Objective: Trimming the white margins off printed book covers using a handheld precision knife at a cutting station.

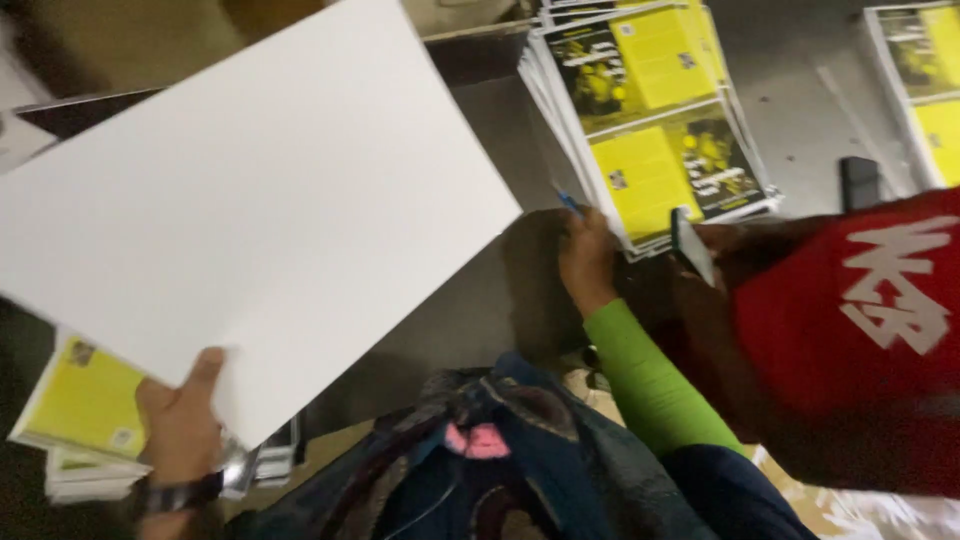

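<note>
The left hand [180,425] pinched the lower edge of a large white sheet [250,200] — thumb on top — holding it tilted above a yellow stack [85,405]. The right hand [588,258], in a green sleeve [650,375], curled around a blue pen [567,201] beside a fanned pile of yellow-and-black leaflets [650,120] on the grey bench [800,120].

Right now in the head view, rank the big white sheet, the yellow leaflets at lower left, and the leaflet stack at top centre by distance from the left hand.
1. White sheet: held by the left hand.
2. Yellow leaflets: just left of the hand.
3. Leaflet stack: far upper right.
</note>
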